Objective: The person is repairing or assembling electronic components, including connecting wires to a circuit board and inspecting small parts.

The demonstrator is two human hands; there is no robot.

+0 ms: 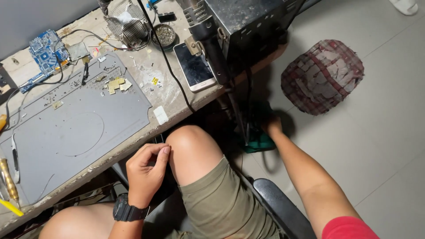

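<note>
My right hand (273, 126) reaches under the bench (172, 95), grip hidden; left hand (148, 166) pinched together, seemingly empty. I could snag the dangling cables (241, 115) and drag down the phone (195, 66).

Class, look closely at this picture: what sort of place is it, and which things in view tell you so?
Probably an electronics repair bench: a bare blue circuit board, a grey rubber work mat scattered with small parts, and a white-framed smartphone lying on the worn worktop.

A dark green thing (261, 142) lies low on the pale tiled floor (376, 146), in the shadow under the worktop's (175, 95) edge, beside black cables (239, 117) hanging down. Only part of it shows; its kind and shape cannot be told. The right hand (271, 126) rests on its top.
</note>
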